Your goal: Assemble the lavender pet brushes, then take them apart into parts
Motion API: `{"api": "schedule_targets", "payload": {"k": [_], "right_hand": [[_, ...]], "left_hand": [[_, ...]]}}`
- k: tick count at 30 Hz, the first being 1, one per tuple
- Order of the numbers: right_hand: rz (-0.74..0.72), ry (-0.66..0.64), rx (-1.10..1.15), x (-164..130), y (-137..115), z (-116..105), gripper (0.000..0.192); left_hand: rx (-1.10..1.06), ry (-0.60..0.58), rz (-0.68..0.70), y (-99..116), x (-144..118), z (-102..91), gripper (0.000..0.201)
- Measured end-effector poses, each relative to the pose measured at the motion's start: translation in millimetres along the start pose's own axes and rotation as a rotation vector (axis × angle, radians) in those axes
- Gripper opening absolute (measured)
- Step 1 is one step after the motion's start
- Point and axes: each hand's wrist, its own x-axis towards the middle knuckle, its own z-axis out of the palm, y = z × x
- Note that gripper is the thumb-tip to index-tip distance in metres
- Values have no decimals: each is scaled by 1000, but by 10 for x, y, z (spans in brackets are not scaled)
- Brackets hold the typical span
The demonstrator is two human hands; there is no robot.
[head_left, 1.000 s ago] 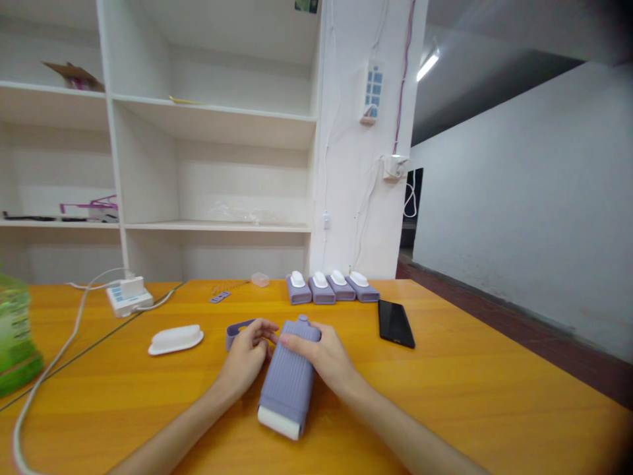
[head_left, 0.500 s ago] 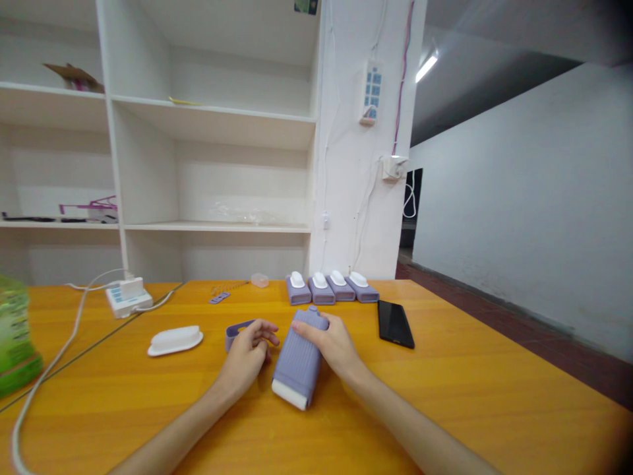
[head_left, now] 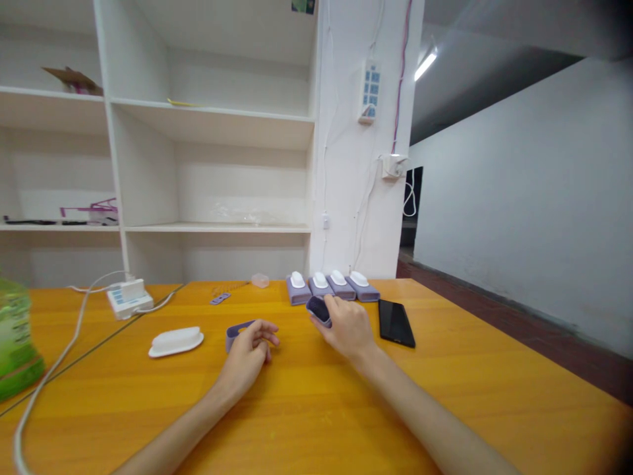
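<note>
My right hand (head_left: 349, 326) grips a lilac ribbed device (head_left: 318, 310), held off the orange table (head_left: 306, 409) with its end pointing at me, just in front of a row of several similar lilac devices with white tops (head_left: 331, 288). My left hand (head_left: 247, 353) rests on the table with loosely curled fingers. It holds nothing and lies against a small lilac ring-shaped part (head_left: 235, 330).
A white oval lid (head_left: 176, 341) lies to the left. A black phone (head_left: 395, 322) lies to the right of my right hand. A white power strip (head_left: 129, 297) with cables and a green bottle (head_left: 14, 343) are at the far left. White shelves stand behind the table.
My right hand has lifted the lilac device off the table and carried it away from me toward the back row. My left hand has stayed in place.
</note>
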Motion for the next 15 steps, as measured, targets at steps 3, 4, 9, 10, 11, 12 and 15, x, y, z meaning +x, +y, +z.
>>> {"api": "schedule_targets", "payload": {"k": [3, 4, 9, 10, 11, 12, 15], "right_hand": [[-81, -30, -49, 2, -7, -3, 23], [-89, -30, -56, 0, -31, -10, 25], [-11, -18, 103, -158, -397, -55, 43], [-4, -41, 210, -212, -500, -60, 43], [-32, -57, 272, -261, -594, -63, 43], [-86, -74, 278, -299, -670, -63, 42], [-215, -73, 91, -288, -692, -58, 35]], "left_hand": [[6, -1, -3, -10, 6, 2, 36], [9, -1, -2, -19, 9, 0, 35], [9, -23, 28, -58, 18, -18, 34], [5, -32, 40, -59, 18, -20, 34], [0, -41, 52, -55, 16, -21, 33], [-5, -50, 62, -49, 14, -22, 33], [-8, -55, 66, -29, 5, -20, 33]]}}
